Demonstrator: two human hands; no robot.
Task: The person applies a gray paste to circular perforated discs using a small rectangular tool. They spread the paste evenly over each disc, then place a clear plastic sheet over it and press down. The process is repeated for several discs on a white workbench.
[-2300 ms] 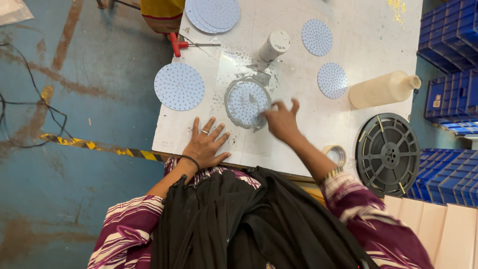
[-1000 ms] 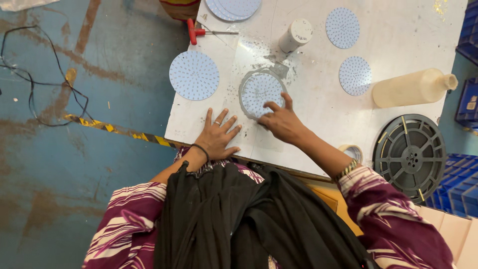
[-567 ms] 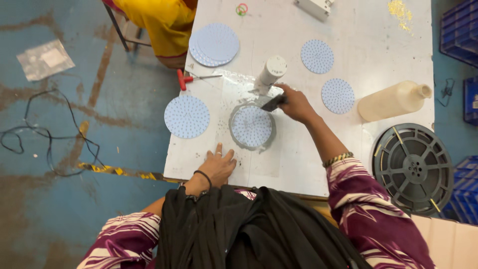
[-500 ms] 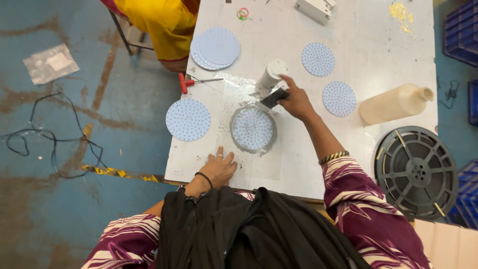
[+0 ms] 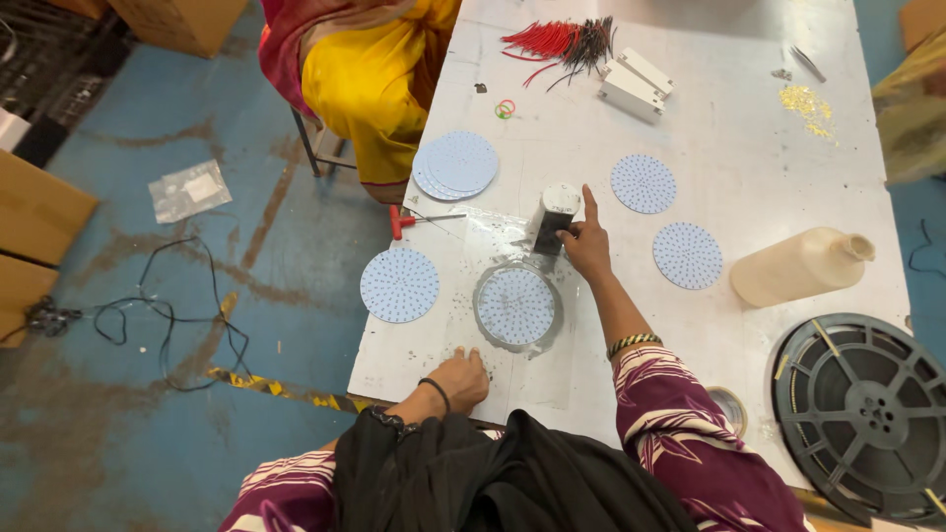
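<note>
My right hand (image 5: 585,243) grips a small dark flat tool (image 5: 548,232) beside a white cylindrical container (image 5: 559,204), index finger pointing up the table. Just below it a round blue dotted disc (image 5: 516,304) lies in a grey ring on a clear sheet. My left hand (image 5: 460,379) rests flat near the white table's (image 5: 749,118) front edge, fingers loosely curled, holding nothing. Another blue disc (image 5: 399,285) lies to the left of the ringed one.
A stack of blue discs (image 5: 455,165), two single discs (image 5: 642,183) (image 5: 687,255), a cream bottle on its side (image 5: 800,266), a black reel (image 5: 863,415), red and black wires (image 5: 557,41), a red-handled tool (image 5: 412,219). A person in yellow (image 5: 367,74) sits at the far left.
My right hand left the ringed disc, moved up to the white container and took hold of the dark tool. My left hand slid back toward the table edge. The view tilted up the table.
</note>
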